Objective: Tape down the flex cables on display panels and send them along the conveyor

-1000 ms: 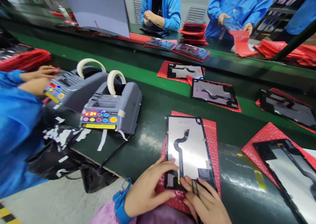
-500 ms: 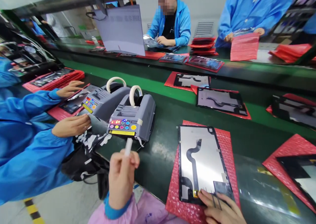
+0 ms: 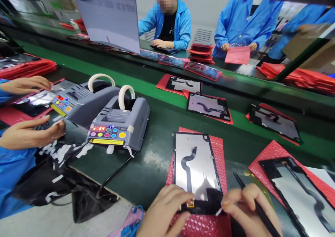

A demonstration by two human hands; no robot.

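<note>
A grey display panel (image 3: 196,163) with a black flex cable lies on a red bubble bag (image 3: 222,150) on the dark green bench in front of me. My left hand (image 3: 162,209) rests on the panel's near edge, its fingers lying over the black bottom strip beside a small yellow tag (image 3: 190,204). My right hand (image 3: 248,205) is closed round a thin black tool (image 3: 258,209). Its fingertips also pinch a small white piece of tape (image 3: 218,212) at the panel's near right corner.
Two grey tape dispensers (image 3: 117,125) (image 3: 78,101) with white rolls stand to the left, a black cable trailing off the edge. A co-worker's hands (image 3: 28,134) work at far left. More panels on red bags (image 3: 209,106) (image 3: 300,184) lie around. People in blue coats stand across the bench.
My left hand, which held a white tape strip up near the dispenser, has come down onto the panel's near edge. My right hand has lifted off the panel and now grips the black tool.
</note>
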